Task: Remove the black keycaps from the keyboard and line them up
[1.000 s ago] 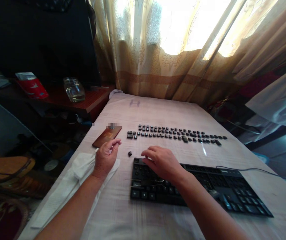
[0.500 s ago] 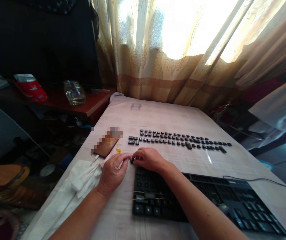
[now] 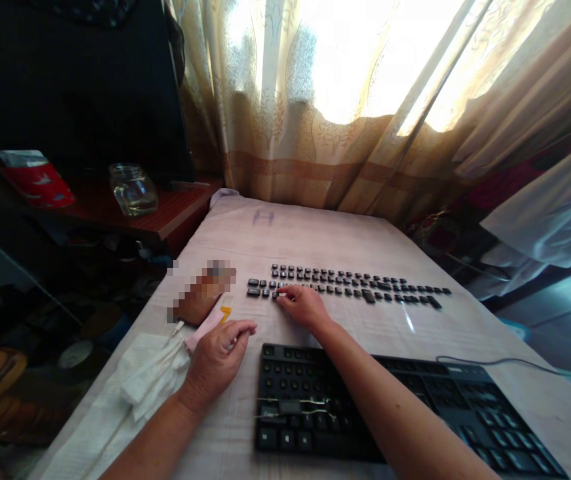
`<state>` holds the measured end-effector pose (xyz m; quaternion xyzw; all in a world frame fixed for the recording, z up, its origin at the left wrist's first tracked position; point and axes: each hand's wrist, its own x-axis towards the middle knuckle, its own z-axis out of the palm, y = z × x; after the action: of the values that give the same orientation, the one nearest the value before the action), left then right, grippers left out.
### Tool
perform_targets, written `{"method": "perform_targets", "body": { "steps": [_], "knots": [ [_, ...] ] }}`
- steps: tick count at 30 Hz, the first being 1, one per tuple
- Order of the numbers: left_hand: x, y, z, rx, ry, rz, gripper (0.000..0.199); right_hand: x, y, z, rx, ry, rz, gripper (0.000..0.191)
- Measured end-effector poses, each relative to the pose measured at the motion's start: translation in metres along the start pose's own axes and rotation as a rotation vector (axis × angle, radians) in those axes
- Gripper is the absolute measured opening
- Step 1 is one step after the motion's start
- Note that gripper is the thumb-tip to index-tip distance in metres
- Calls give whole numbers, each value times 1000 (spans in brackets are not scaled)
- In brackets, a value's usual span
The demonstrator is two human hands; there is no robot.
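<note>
Beyond the keyboard (image 3: 285, 370), the right hand (image 3: 281, 296) pinches a keycap (image 3: 276, 295), the left hand (image 3: 219, 353) (loosely curled, empty) near the phone (image 3: 199, 303).

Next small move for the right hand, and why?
I'd nudge the small black key square with its neighbour, then lift the right hand away. Its fingertips are right at that key, which lies on the cloth beside the other loose one.

A pale cloth-covered surface (image 3: 315, 230) carries 1 black keyboard (image 3: 295, 370), loose keycaps (image 3: 368, 296) in rows, 1 brown phone (image 3: 202, 300) and white cloth (image 3: 140, 370).
</note>
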<state>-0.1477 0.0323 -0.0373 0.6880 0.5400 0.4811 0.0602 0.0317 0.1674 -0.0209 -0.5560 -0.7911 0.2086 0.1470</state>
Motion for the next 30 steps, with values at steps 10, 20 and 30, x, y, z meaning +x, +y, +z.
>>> {"method": "perform_targets", "body": {
  "steps": [10, 20, 30],
  "knots": [
    [-1, -2, 0, 11, -53, -26, 20, 2, -3, 0, -64, -2, -13, 28],
    [0, 0, -2, 14, -56, -18, 20, 1, -3, -1, -86, -4, -37, 29],
    [1, -1, -2, 10, -111, -78, 21, -6, 5, -8, -43, -13, -40, 29]
  ]
}}
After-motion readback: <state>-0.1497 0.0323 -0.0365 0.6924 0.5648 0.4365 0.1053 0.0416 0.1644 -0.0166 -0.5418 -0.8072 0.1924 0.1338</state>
